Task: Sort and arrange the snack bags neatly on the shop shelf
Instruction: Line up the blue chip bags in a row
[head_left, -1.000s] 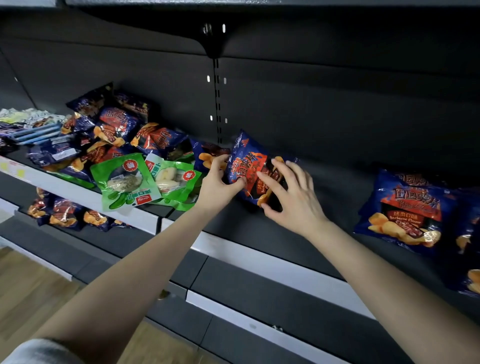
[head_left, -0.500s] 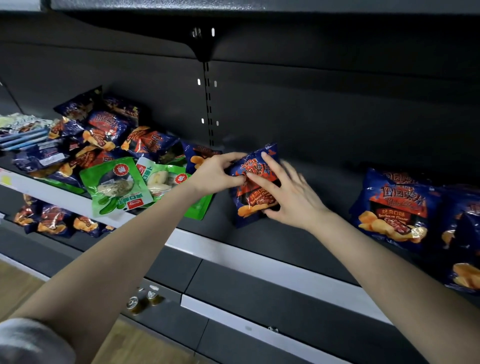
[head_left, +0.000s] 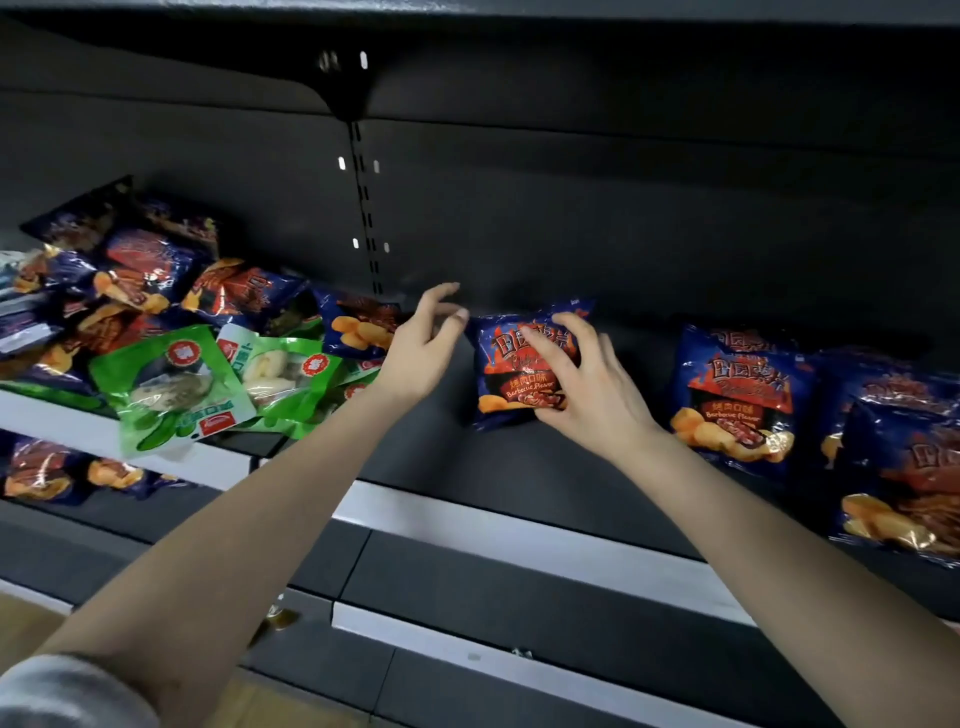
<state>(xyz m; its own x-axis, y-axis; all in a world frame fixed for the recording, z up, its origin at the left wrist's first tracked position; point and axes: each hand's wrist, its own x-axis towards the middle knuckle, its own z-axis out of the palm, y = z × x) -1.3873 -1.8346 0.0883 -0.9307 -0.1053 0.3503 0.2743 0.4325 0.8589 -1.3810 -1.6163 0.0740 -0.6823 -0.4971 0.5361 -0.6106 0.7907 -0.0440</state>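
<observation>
Backdrop: dark grey metal shop shelf (head_left: 457, 467) with a slotted back panel and a white price rail (head_left: 519, 530) along the front edge.

On the middle stretch, label facing out and reading the right way up, small blue foil bag of barbecue crisps (head_left: 498, 364). Over its face the right hand (head_left: 587, 389), fingers curled across the top and thumb hooked at the lower edge, gripping the bag as if to settle it in place. Just beside the bag's upper left corner the left hand (head_left: 421, 353), fingers loosely bent and holding nothing. Impossible to tell whether a fingertip touches the corner.

Done so far, by the look of it: further right, with a gap of bare shelf between, row of matching blue foil crisp bags (head_left: 737, 395), faces forward.

Left to do: jumbled heap of blue crisp bags (head_left: 244, 296) at the left end, lying at all angles, mixed with green plastic pouches (head_left: 171, 384), one of them hanging over the rail. More blue bags on the lower shelf (head_left: 41, 473) at bottom left, not lined up either.

Judged from that, somewhere short of halfway: one kind begun, most of the pile not yet sorted.
</observation>
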